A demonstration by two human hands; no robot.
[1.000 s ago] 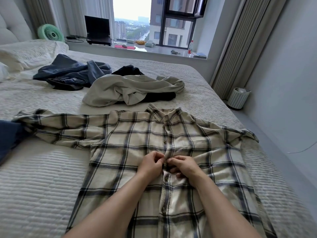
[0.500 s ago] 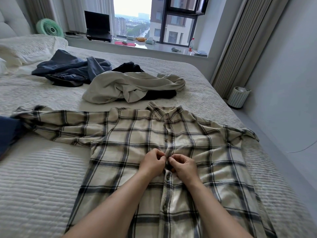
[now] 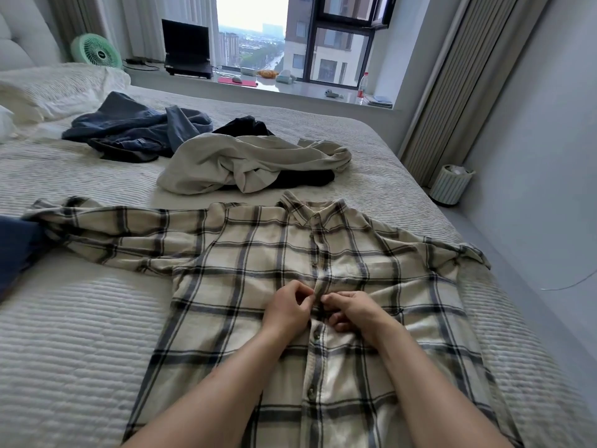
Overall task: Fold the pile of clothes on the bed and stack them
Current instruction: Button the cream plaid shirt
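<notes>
A cream plaid shirt [image 3: 245, 263] lies flat, front up, on the bed [image 3: 74, 344], collar away from me, one sleeve stretched out to the left. My left hand [image 3: 287, 310] and my right hand [image 3: 353, 310] meet at the button placket at mid-chest. Both pinch the placket's edges with curled fingers. Behind the shirt lies an unfolded pile: a beige garment [image 3: 245, 160] over a black one [image 3: 307, 179], and blue-grey clothes [image 3: 135, 130] further left.
A dark blue cloth [image 3: 16, 247] lies at the bed's left edge near the sleeve cuff. Pillows [image 3: 55, 88] sit at the far left. A small ribbed bin [image 3: 450, 184] stands on the floor to the right. The window ledge holds a laptop [image 3: 187, 46] and a fan [image 3: 97, 51].
Both hands have stayed at the same spot on the placket, with only small finger movements. The view has shifted slightly.
</notes>
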